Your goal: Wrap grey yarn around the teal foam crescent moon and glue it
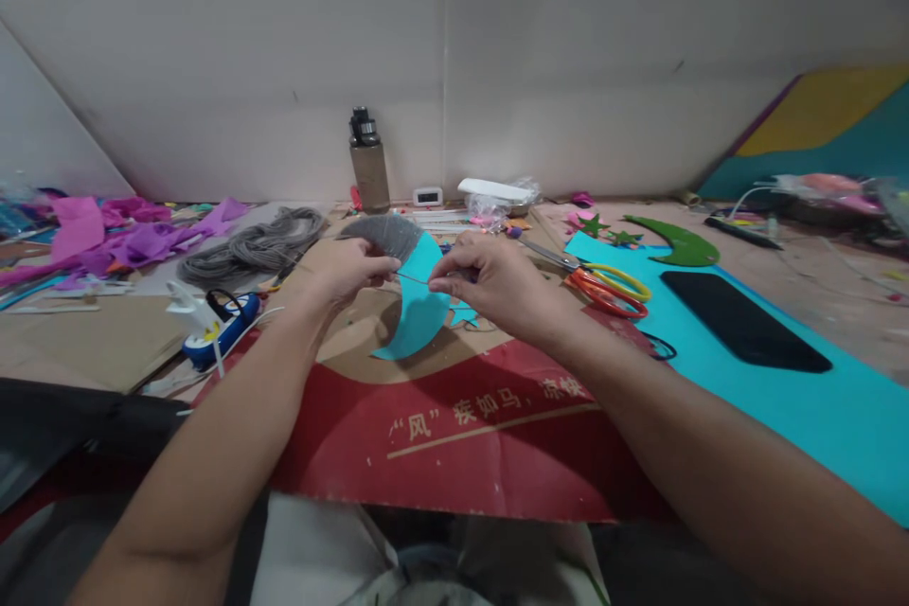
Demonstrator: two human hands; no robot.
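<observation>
A blue crescent moon cutout [418, 303] is tilted above the cardboard. Its upper end is wrapped in grey yarn [383, 235]. My left hand [347, 267] is closed on the wrapped part of the crescent, with thumb and fingers pinched at its edge. My right hand [490, 275] is closed too, thumb and fingertips pinching a thin strand of yarn [413, 278]. That strand runs taut across the front of the crescent between both hands. Just beyond the crescent's lower right, a small blue star [465, 313] lies on the cardboard, partly covered.
Red printed cardboard [454, 454] lies beneath my hands. Scissors [603, 289], a phone [745, 320], a blue sheet [838, 426] and a green crescent [678, 241] are on the right. To the left are a yarn bundle [252, 248] and a power strip [222, 331]. A bottle [370, 170] stands behind.
</observation>
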